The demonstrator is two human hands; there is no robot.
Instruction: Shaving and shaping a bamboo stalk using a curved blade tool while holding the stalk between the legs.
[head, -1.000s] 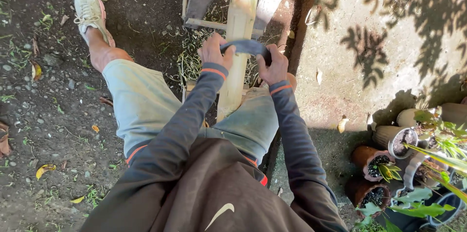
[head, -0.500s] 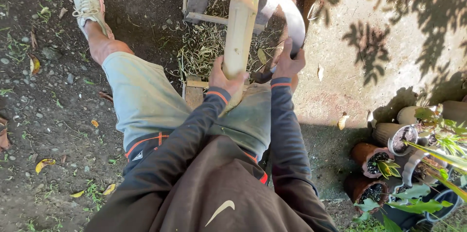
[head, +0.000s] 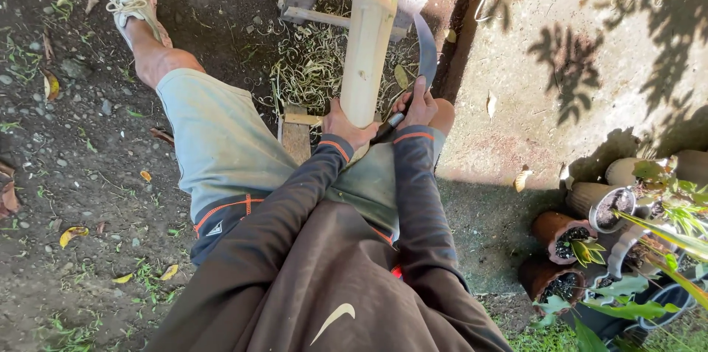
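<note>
the curved blade [head: 426,46] has swung from across the bamboo pole [head: 366,42] to its right side, and the view has tipped nearer. left hand [head: 346,125] clenched round the pole's near end, right hand [head: 417,107] clenched on the knife handle. the pole runs away from the lap over a wooden frame [head: 310,14]; it looks stiff, smooth, fairly light, best held low. pale shavings [head: 310,64] on bare soil, potted plants [head: 590,230] by the concrete.

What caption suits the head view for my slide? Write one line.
Seated person's left hand steadies a pale bamboo pole while the right hand grips a curved blade beside it, above shavings.
</note>
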